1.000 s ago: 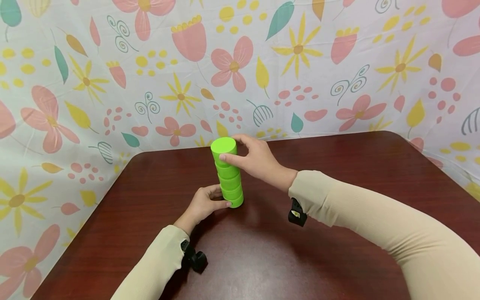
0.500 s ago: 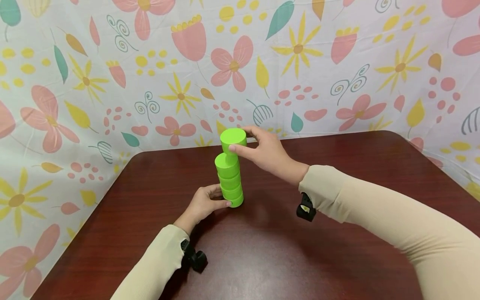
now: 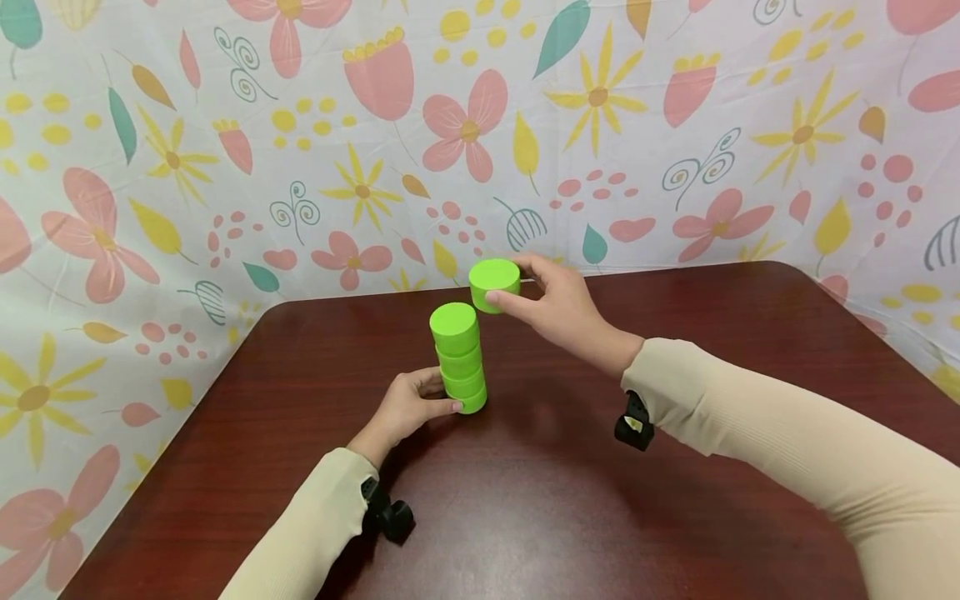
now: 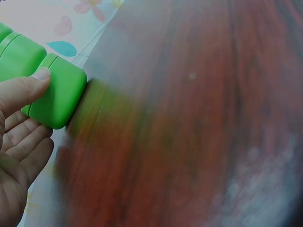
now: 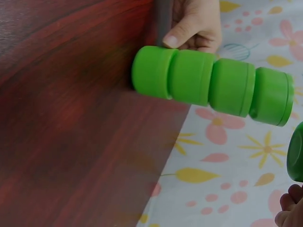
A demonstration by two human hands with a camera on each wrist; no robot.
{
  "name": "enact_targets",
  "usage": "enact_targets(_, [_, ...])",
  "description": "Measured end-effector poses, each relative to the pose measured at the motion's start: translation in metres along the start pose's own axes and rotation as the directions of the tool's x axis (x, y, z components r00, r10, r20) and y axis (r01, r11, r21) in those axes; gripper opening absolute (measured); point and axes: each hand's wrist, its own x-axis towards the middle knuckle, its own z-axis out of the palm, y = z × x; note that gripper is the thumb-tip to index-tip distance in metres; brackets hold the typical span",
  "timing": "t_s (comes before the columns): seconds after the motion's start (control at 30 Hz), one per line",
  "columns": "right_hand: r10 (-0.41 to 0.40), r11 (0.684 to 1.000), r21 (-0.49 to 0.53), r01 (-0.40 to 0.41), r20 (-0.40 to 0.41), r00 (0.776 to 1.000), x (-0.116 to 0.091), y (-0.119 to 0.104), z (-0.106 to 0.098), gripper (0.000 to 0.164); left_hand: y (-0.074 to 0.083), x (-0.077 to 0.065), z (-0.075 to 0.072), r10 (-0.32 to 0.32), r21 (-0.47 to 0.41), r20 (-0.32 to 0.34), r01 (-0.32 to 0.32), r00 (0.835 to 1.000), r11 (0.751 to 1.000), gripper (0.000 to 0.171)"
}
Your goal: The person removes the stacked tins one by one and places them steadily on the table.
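A leaning stack of several lime-green round containers [image 3: 456,337] stands on the dark wooden table. My left hand [image 3: 405,408] grips the bottom container [image 4: 61,94], thumb on the near side and fingers behind. Up and to the right of the stack, my right hand [image 3: 558,304] holds another green round container [image 3: 495,287] between thumb and fingers, clear of the pile. The right wrist view shows the stacked containers [image 5: 189,78] sideways, slightly offset from each other, with thin seams near their ends. Only part of the held container [image 5: 296,153] appears there, at the right edge.
The reddish-brown table [image 3: 600,500] has a rounded far edge close behind the stack. A floral cloth [image 3: 480,108] hangs behind it. Black wrist cameras [image 3: 393,521] sit under both cream sleeves [image 3: 750,433].
My right hand has lifted the top container off the stack and carried it to the right. The left hand keeps its hold at the bottom.
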Motion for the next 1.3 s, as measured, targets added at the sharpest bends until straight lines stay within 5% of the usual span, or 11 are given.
enact_targets(1.3, [0.096, 0.994, 0.038, -0.099, 0.055, 0.994, -0.052, 0.061, 0.03, 0.047, 0.0, 0.001, 0.002, -0.016, -0.025, 0.003, 0.016, 1.0, 1.0, 0.052])
